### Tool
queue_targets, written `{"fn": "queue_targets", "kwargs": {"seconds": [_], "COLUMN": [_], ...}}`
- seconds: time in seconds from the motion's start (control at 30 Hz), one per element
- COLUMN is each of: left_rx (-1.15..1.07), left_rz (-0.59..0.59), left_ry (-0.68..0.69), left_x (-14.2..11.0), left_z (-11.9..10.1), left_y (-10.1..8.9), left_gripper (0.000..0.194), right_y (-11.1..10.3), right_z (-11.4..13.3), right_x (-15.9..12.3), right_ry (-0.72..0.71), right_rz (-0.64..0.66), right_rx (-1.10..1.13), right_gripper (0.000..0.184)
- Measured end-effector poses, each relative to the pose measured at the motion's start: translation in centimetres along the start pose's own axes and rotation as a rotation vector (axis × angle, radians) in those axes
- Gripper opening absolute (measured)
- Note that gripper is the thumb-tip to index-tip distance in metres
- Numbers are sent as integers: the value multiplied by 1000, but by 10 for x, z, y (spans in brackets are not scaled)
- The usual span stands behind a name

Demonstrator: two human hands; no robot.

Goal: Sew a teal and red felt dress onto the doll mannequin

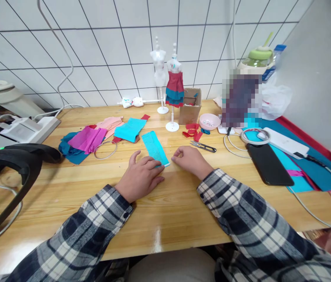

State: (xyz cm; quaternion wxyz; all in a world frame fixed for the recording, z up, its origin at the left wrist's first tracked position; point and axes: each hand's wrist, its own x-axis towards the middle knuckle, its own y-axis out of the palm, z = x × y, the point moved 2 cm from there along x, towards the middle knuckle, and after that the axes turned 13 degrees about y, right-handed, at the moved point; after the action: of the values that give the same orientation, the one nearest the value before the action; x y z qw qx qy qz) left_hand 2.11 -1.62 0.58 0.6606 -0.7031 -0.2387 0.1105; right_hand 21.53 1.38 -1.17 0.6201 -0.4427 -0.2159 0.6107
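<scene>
A turquoise strip of cloth (154,147) lies flat on the table, with a paler edge at its near end. My left hand (142,172) rests on that near end, palm down, fingers stretched out and thumb apart. Just right of the strip, my right hand (191,159) is closed, its thumb and forefinger pinched together. Whatever the pinch holds, if anything, is too small to make out. Black thread snips (203,146) lie beyond the right hand, near red cloth scraps (193,131). Behind stands a small dress form in a red and teal dress (175,88).
A bare white dress form (159,64), a cardboard box (190,107) and a pink bowl (210,122) stand farther back. Folded cloths (87,139) and a hoop (105,150) lie left. At right are a black phone (268,164), cables and a white power bank (285,142).
</scene>
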Motion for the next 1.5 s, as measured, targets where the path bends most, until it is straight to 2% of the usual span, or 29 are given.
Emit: {"fn": "queue_targets", "kwargs": {"seconds": [0.13,0.47,0.53,0.63,0.7,0.77,0.87,0.93,1.0,1.1,1.2,1.3,1.5], "left_rx": [-18,-13,-24,-47,-48,-63,-182,-288,-360,-421,-413,-316,-182], "left_rz": [-14,-7,-11,-27,-44,-90,-239,-336,-394,-418,-423,-418,-370], "left_ry": [-6,-2,-7,-41,-75,-118,-212,-272,-319,-361,-354,-302,-283], "left_x": [0,0,0,0,-1,-2,-4,-5,-7,-8,-8,-6,-3], "left_z": [0,3,3,7,10,15,21,24,27,27,25,21,16], "left_y": [0,3,2,2,2,2,0,0,0,1,0,-4,-5], "left_gripper": [27,29,28,24,23,24,21,20,19,20,24,33,18], "right_y": [-5,2,1,-3,-5,-5,1,7,12,13,11,10,14], "right_z": [-4,8,6,-1,-5,-5,3,10,15,18,17,17,21], "right_x": [-1,-10,-8,-3,-1,-2,-11,-17,-20,-19,-17,-18,-23], "right_ry": [-1,-5,-17,-65,-127,-267,-575,-680,-679,-629,-564,-546,-601], "right_rz": [4,-69,-54,15,52,52,26,-15,-76,-123,-122,-111,-121], "right_rx": [-9,-196,-175,-17,97,129,89,102,158,246,277,267,219], "right_gripper": [20,25,26,24,22,25,43,40,25,12,9,6,7]}}
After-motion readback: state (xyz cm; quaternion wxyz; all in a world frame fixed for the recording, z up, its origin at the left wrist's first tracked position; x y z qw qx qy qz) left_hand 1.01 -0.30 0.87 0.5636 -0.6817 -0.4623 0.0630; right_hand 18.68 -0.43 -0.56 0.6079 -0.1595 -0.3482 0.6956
